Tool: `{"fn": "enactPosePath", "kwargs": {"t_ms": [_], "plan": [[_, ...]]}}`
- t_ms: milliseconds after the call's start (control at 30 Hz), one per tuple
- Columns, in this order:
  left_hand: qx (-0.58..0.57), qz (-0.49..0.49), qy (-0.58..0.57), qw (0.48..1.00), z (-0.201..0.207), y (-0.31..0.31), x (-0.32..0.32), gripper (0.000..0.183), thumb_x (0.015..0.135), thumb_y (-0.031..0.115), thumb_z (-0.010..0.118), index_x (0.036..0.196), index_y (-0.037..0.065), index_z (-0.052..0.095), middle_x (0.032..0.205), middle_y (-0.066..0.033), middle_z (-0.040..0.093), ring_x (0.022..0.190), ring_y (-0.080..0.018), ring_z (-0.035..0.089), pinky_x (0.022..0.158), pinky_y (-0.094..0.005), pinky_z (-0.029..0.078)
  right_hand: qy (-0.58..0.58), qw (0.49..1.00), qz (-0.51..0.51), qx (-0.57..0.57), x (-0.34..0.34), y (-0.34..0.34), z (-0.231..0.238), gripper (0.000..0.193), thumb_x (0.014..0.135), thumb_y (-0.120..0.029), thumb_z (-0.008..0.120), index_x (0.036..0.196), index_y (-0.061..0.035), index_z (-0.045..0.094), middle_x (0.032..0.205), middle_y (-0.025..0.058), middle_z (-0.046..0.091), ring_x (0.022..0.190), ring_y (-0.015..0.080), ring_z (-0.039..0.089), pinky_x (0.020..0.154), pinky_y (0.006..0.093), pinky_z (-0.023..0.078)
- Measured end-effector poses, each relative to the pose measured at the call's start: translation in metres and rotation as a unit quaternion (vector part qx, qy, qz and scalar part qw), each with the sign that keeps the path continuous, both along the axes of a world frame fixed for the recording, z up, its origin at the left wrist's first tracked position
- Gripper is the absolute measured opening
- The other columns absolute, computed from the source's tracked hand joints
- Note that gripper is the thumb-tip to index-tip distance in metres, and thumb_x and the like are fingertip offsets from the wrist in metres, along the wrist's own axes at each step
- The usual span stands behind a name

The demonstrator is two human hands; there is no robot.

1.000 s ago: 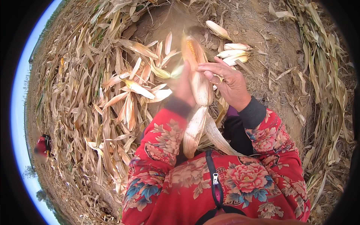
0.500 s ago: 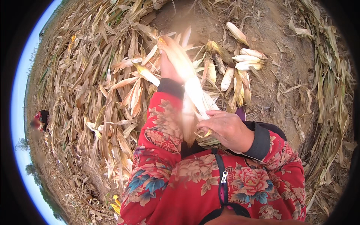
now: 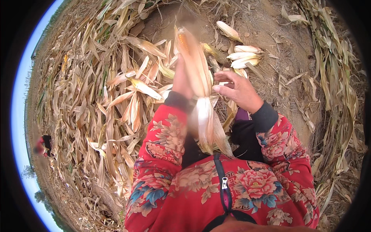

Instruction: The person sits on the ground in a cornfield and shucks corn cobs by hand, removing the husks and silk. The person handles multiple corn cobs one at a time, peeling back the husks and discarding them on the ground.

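A corn ear (image 3: 198, 71) stands tilted up in front of me, with orange kernels bared near its tip. Its pale husk leaves (image 3: 205, 120) are pulled down and hang toward my lap. My left hand (image 3: 181, 81) is closed round the ear from the left, the fingers mostly hidden behind it. Just right of the ear, my right hand (image 3: 239, 92) is open, thumb and fingers apart with nothing visible between them.
Several husked and half-husked ears (image 3: 244, 56) lie on the bare soil at the far right. Dry stalks and leaves (image 3: 89, 89) cover the left side, with another row (image 3: 328, 96) at the right. A person (image 3: 43, 145) is at the far left edge.
My right hand has let go of the husk leaves near my lap and moved up and away beside the ear. Kernels at the tip now show more, and the husk hangs lower.
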State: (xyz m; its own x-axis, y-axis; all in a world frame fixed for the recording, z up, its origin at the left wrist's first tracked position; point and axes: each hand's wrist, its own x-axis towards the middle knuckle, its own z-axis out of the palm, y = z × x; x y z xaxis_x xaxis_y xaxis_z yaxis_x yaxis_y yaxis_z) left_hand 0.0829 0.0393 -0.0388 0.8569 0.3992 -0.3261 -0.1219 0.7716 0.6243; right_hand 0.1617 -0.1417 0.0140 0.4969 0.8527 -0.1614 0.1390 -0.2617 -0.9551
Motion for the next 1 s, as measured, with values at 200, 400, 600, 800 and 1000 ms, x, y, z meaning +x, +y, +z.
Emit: {"fn": "enactPosePath", "kwargs": {"t_ms": [200, 400, 600, 800, 1000], "plan": [[-0.033, -0.056, -0.014, 0.998, 0.021, -0.037, 0.009, 0.062, 0.101, 0.054, 0.033, 0.132, 0.003, 0.047, 0.12, -0.014, 0.061, 0.107, -0.0239, 0.061, 0.092, -0.0379, 0.05, 0.218, 0.969, -0.029, 0.108, 0.0, 0.011, 0.001, 0.065, 0.083, -0.029, 0.074, 0.132, 0.0041, 0.048, 0.122, 0.0165, 0.061, 0.111, 0.0224, 0.059, 0.097, 0.0337, 0.045], [0.234, -0.03, 0.048, 0.971, 0.019, -0.056, -0.002, 0.06, 0.099, 0.045, 0.048, 0.14, 0.002, 0.038, 0.13, -0.0101, 0.052, 0.118, -0.0184, 0.052, 0.1, -0.0335, 0.042, -0.069, 0.987, -0.139, 0.036, 0.01, 0.012, -0.023, 0.062, 0.083, -0.033, 0.071, 0.127, 0.0042, 0.05, 0.111, 0.0226, 0.065, 0.101, 0.0296, 0.064, 0.088, 0.0353, 0.049], [0.257, -0.036, -0.02, 0.966, 0.018, -0.065, -0.001, 0.079, 0.091, 0.05, 0.061, 0.144, 0.002, 0.029, 0.134, -0.0103, 0.047, 0.12, -0.0186, 0.047, 0.103, -0.0326, 0.037, -0.121, 0.982, -0.137, 0.052, 0.007, 0.01, -0.035, 0.047, 0.088, -0.029, 0.057, 0.122, 0.0028, 0.054, 0.102, 0.0269, 0.065, 0.096, 0.0397, 0.064, 0.084, 0.0408, 0.049], [0.295, -0.02, 0.009, 0.955, -0.001, -0.06, 0.003, 0.069, 0.093, 0.043, 0.062, 0.14, 0.0, 0.035, 0.129, -0.0113, 0.051, 0.117, -0.0175, 0.05, 0.101, -0.0322, 0.039, -0.019, 0.994, -0.096, 0.05, 0.02, 0.011, -0.041, 0.045, 0.088, -0.022, 0.057, 0.123, 0.0057, 0.053, 0.109, 0.0215, 0.066, 0.096, 0.0289, 0.065, 0.085, 0.0366, 0.05], [0.281, -0.035, 0.012, 0.959, 0.007, -0.06, 0.002, 0.062, 0.092, 0.02, 0.063, 0.142, -0.001, 0.033, 0.124, -0.0147, 0.056, 0.111, -0.0215, 0.056, 0.098, -0.0337, 0.044, 0.213, 0.968, -0.118, 0.065, 0.03, 0.007, -0.013, 0.048, 0.085, -0.011, 0.061, 0.127, 0.0085, 0.051, 0.114, 0.0105, 0.063, 0.101, 0.0153, 0.061, 0.09, 0.03, 0.05]]}}
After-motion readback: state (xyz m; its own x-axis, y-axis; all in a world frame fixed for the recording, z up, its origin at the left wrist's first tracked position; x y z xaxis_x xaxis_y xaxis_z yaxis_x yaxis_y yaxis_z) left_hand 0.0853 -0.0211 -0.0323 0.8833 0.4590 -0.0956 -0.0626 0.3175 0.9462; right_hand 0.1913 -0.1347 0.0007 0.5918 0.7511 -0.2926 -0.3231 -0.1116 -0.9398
